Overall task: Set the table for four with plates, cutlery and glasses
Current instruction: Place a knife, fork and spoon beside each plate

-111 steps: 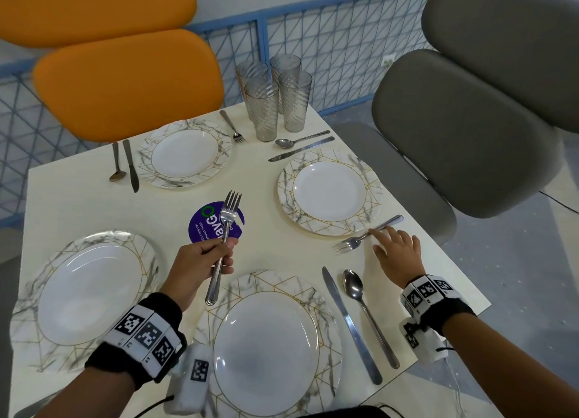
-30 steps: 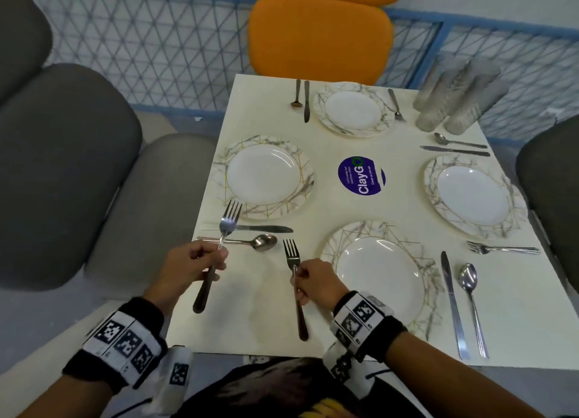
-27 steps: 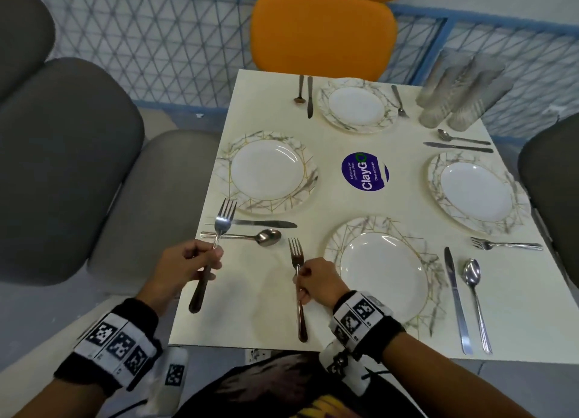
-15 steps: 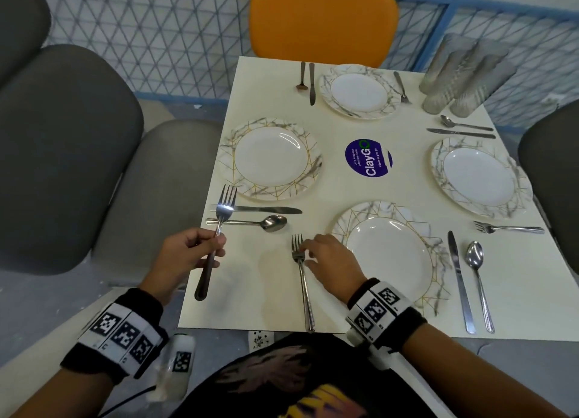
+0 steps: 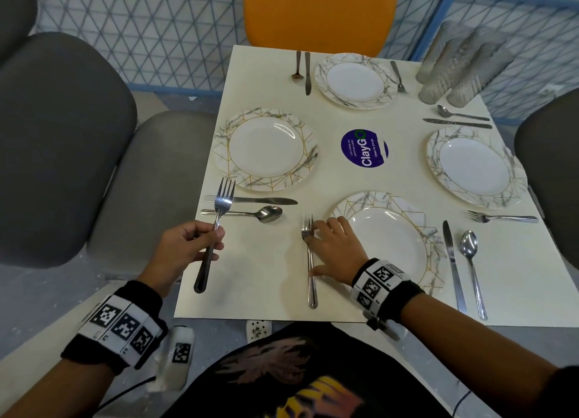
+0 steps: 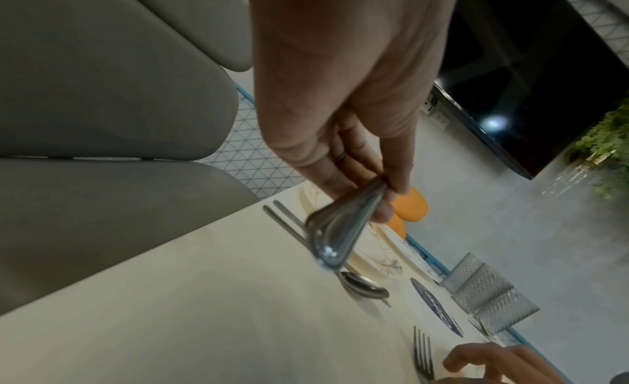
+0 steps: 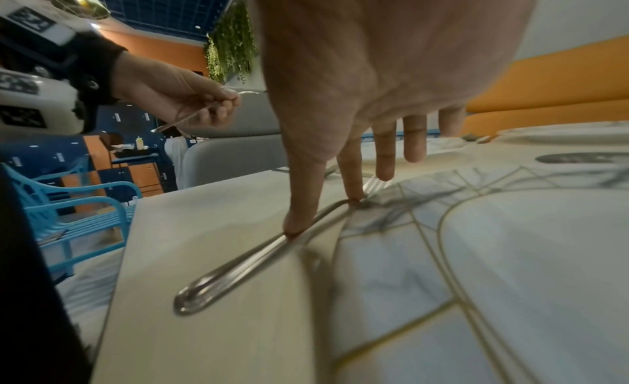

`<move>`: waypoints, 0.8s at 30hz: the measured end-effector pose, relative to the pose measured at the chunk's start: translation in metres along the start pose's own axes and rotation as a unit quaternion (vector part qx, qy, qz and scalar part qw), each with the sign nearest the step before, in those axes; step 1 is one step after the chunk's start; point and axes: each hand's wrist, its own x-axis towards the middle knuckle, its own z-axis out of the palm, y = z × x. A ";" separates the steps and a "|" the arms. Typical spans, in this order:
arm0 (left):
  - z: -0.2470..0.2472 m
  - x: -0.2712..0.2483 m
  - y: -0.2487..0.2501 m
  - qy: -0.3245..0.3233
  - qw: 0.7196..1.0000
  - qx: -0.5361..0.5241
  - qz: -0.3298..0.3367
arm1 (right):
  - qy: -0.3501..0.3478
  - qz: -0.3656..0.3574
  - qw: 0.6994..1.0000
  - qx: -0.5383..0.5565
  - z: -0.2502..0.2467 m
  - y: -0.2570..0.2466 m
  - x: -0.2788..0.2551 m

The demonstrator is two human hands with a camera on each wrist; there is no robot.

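Note:
My left hand (image 5: 216,232) pinches a fork (image 5: 224,195) by its handle, tines up, above the table's near left corner; the left wrist view shows the handle end (image 6: 340,228) between thumb and fingers. A second fork (image 5: 310,289) lies flat just left of the near plate (image 5: 434,254). My right hand (image 5: 315,254) rests on it with straight fingers, thumb and index touching the handle (image 7: 238,268). Several marbled plates are laid out, including a left plate (image 5: 225,129) with a knife (image 5: 260,200) and spoon (image 5: 269,213) beside it. Several glasses (image 5: 460,69) cluster at the far right corner.
A knife (image 5: 451,261) and spoon (image 5: 470,251) lie right of the near plate, and a fork (image 5: 501,218) lies by the right plate (image 5: 435,148). A purple sticker (image 5: 363,148) marks the table's middle. Grey chairs (image 5: 62,142) flank the table and an orange chair (image 5: 316,13) stands behind it.
My right hand let go of its grip on the fork beside the near plate and now lies on it with straight fingers. The left hand still holds its fork.

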 end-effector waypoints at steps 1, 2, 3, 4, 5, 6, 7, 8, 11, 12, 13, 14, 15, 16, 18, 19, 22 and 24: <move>0.001 0.000 0.000 -0.003 1.000 -0.001 0.000 | 0.002 0.006 1.000 -0.001 0.000 0.001 0.001; 0.003 0.001 0.001 -0.007 1.000 -0.002 0.001 | 0.003 0.012 1.000 -0.002 0.000 0.002 0.001; 0.005 0.001 0.001 -0.011 1.000 -0.003 0.001 | 0.006 0.016 1.000 -0.002 0.001 0.002 0.001; 0.006 0.001 0.002 -0.014 1.000 -0.003 0.001 | 0.011 0.019 1.000 0.001 0.002 0.002 0.000; 0.008 0.001 0.002 -0.016 1.000 -0.003 0.000 | 0.015 0.022 1.000 0.006 0.003 0.002 -0.001; 0.009 0.001 0.003 -0.017 1.000 -0.003 -0.001 | 0.022 0.025 0.999 0.011 0.003 0.001 -0.003; 0.010 0.001 0.004 -0.018 1.000 -0.005 -0.001 | 0.029 0.028 0.999 0.016 0.005 0.001 -0.004; 0.011 0.001 0.004 -0.019 1.000 -0.005 -0.001 | 0.034 0.029 0.999 0.021 0.007 0.001 -0.005; 0.013 0.002 0.006 -0.026 1.000 -0.007 -0.003 | 0.040 0.024 0.998 0.030 0.009 0.001 -0.007; 0.014 0.002 0.006 -0.026 1.000 -0.009 -0.003 | 0.041 0.024 0.998 0.032 0.010 0.001 -0.007; 0.014 0.002 0.007 -0.026 1.000 -0.010 -0.003 | 0.042 0.025 0.998 0.033 0.010 0.002 -0.007; 0.015 0.002 0.007 -0.025 1.000 -0.011 -0.002 | 0.043 0.025 0.998 0.037 0.011 0.002 -0.008; 0.016 0.002 0.007 -0.024 1.000 -0.012 -0.002 | 0.045 0.025 0.998 0.040 0.011 0.002 -0.008; 0.016 0.002 0.007 -0.023 1.000 -0.013 -0.002 | 0.047 0.026 0.998 0.043 0.011 0.002 -0.008; 0.016 0.002 0.007 -0.022 1.000 -0.015 -0.005 | 0.049 0.027 0.997 0.046 0.012 0.002 -0.009; 0.016 0.001 0.007 -0.023 1.000 -0.015 -0.007 | 0.050 0.028 0.997 0.047 0.012 0.002 -0.010; 0.014 0.001 0.007 -0.022 1.000 -0.013 -0.011 | 0.049 0.029 0.997 0.044 0.013 0.002 -0.011; 0.014 0.001 0.007 -0.020 1.000 -0.012 -0.012 | 0.052 0.029 0.997 0.046 0.013 0.002 -0.012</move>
